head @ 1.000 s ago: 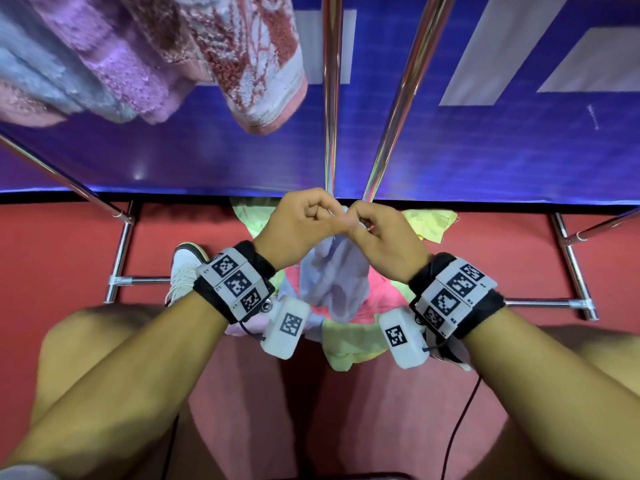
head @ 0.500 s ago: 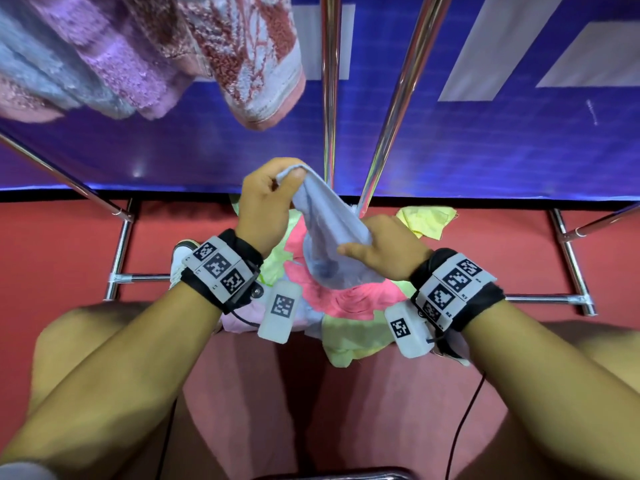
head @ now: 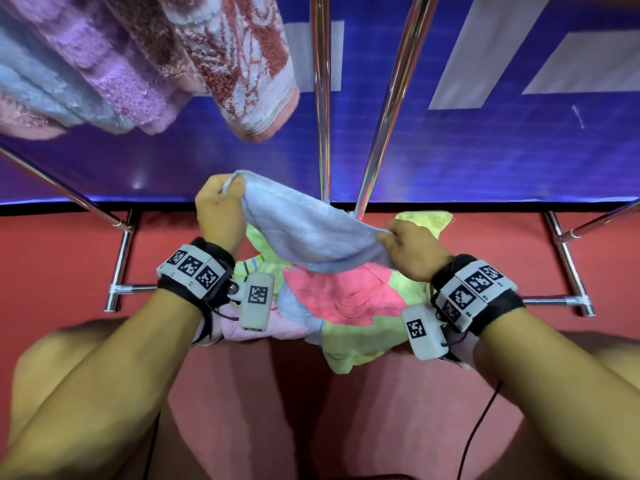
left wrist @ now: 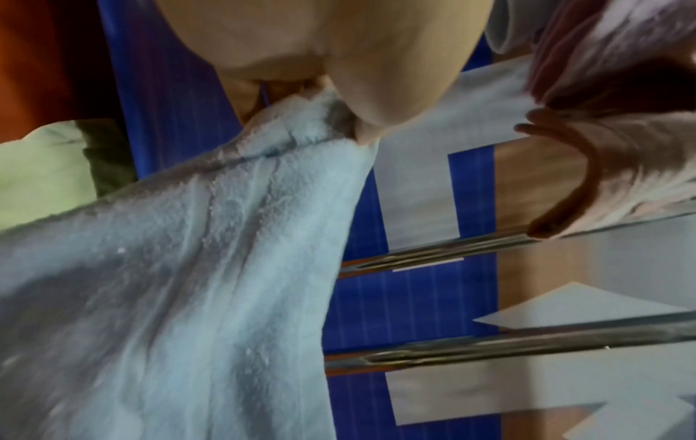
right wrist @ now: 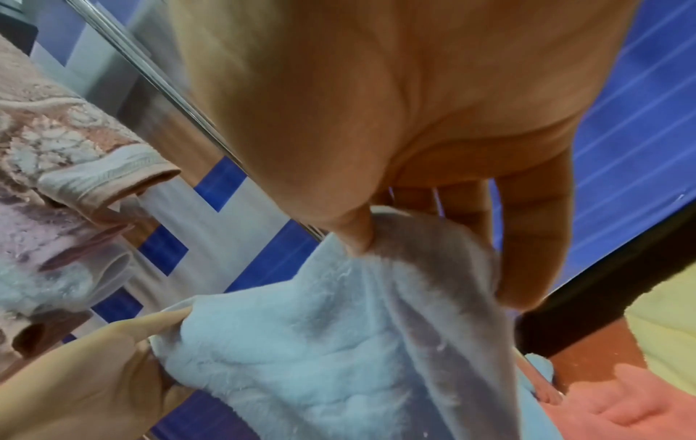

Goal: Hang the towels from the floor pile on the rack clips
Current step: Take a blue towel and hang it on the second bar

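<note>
Since the earlier head frames, both hands have drawn apart: one second ago they were knuckle to knuckle over the pile with the cloth bunched between them; now I have the light blue towel (head: 304,233) stretched out as a sloping sheet.

Step in hand: spreading one towel lifted from the floor pile (head: 346,306) to expose its top edge. I judge hanging proper has not yet begun, as the towel is clear of every rail.

Grip state:
1. Left hand (head: 218,209): thumb and curled fingers pinch one corner of the towel, raised higher and further forward. The left wrist view confirms the cloth gathered under the thumb (left wrist: 391,74).
2. Right hand (head: 412,251): fingers curled on the opposite corner, held lower, just above the pile. The right wrist view shows the thumb (right wrist: 354,235) pressed into the fabric.

Pose: both forearms reach forward and slightly inward, backs of the hands toward the head camera. The towel's lower fold sags onto the pink towel (head: 346,296) in the pile.

Location: the blue towel hangs between my hands, in front of the two chrome rack poles (head: 322,98) and below the hung towels (head: 145,64) at upper left.

Next move, as I judge it: raise both corners, level the edge, and bring it up to a free clip. No clip is visible in any view, so I cannot tell which is free.
</note>
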Motion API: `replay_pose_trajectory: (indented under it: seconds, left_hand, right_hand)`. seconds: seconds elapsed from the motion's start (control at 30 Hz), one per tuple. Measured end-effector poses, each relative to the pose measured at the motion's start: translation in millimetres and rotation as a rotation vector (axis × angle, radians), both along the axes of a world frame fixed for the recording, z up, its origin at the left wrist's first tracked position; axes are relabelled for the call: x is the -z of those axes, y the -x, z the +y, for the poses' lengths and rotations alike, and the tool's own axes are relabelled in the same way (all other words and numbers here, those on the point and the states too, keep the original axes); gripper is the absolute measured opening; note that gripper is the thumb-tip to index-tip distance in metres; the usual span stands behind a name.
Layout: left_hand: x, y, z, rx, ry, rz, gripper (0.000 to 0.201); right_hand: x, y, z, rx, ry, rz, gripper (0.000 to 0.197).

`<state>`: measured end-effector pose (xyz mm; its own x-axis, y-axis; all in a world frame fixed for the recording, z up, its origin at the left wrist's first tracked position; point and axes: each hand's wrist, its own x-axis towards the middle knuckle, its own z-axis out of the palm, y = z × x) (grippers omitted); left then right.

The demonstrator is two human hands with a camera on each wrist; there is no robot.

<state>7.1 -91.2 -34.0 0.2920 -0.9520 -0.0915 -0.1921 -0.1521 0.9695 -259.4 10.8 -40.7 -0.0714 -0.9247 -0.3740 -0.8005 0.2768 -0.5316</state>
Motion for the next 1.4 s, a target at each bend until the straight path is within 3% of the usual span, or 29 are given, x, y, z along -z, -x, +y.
replay_pose_trajectory:
  seconds: [0.1,0.27,0.37,0.5,0.6,0.77,0.87,1.0,1.23,1.4]
  left_hand:
    - [-2,9,7,0.074,0.02,-0.012,0.022]
    - [2,39,27,0.319,0.006,0.04,0.036]
    - [6,55,32,0.445,-0.07,0.116,0.046]
    - [-4,65,41,0.595,-0.08,0.162,0.064]
    - [-13,68,45,0.642,-0.105,0.179,0.057]
    - [-17,73,49,0.686,-0.151,0.228,0.027]
    - [-19,75,52,0.74,-0.182,0.231,0.032]
    - [-24,75,52,0.703,-0.184,0.252,0.021]
    - [-26,68,44,0.568,-0.137,0.21,0.003]
    - [-25,62,36,0.436,-0.071,0.193,0.017]
  right_hand:
    - [-8,-6,-2,0.044,0.102,-0.132,0.028]
    - [-34,-24,-7,0.258,0.107,-0.727,0.01]
    - [-45,-32,-14,0.387,0.046,-1.054,0.035]
    - [-54,-31,-21,0.416,0.086,-1.193,0.031]
    - [-52,-32,-20,0.339,0.131,-1.122,0.034]
    - [-40,-38,-15,0.159,0.362,-0.717,0.045]
    - [-34,-40,-15,0.17,0.507,-0.508,0.028]
    - [-29,-38,-15,0.064,0.684,-0.286,0.011]
    - [-24,-31,-17,-0.005,0.688,-0.205,0.014]
    - [-22,-30,-17,-0.073,0.708,-0.151,0.015]
